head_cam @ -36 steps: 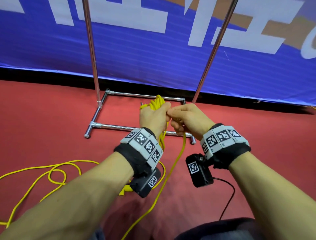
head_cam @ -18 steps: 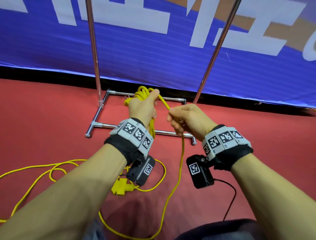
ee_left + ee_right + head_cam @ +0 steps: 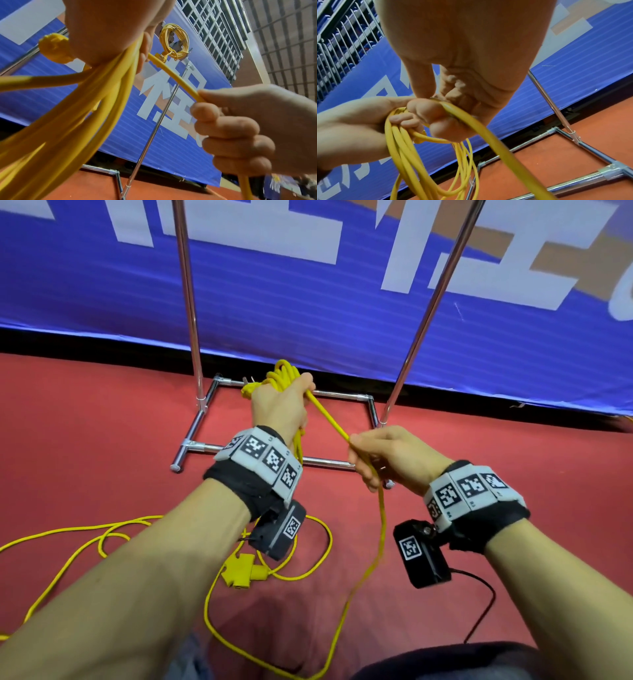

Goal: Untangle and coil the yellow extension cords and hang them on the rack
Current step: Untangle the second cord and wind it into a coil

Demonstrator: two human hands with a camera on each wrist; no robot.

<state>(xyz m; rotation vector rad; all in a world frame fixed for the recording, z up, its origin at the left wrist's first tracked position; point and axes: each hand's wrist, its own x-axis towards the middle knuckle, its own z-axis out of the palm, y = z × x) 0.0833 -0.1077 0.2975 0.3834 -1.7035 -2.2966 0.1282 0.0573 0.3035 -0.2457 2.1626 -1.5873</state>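
Observation:
My left hand (image 3: 281, 402) grips a bundle of yellow cord loops (image 3: 282, 373) in front of the rack; the loops (image 3: 82, 108) hang below its palm. A taut stretch of the same yellow cord (image 3: 329, 417) runs from that bundle down to my right hand (image 3: 380, 455), which holds it in curled fingers (image 3: 228, 128). Below the right hand the cord (image 3: 371, 563) drops to the red floor and trails left in loose curves (image 3: 85, 537). A yellow plug block (image 3: 239, 571) lies on the floor under my left wrist. Another coiled yellow cord (image 3: 175, 42) hangs high on the rack.
The chrome rack has two upright poles (image 3: 186, 302) (image 3: 435, 302) and a rectangular base frame (image 3: 202, 419) on the red floor. A blue banner with white characters (image 3: 308, 285) stands right behind it. A black cable (image 3: 479, 611) trails from the right wrist camera.
My hands have drawn apart: the left one has risen away with the bundle, the right has moved down and right, pulling a straight length of cord between them.

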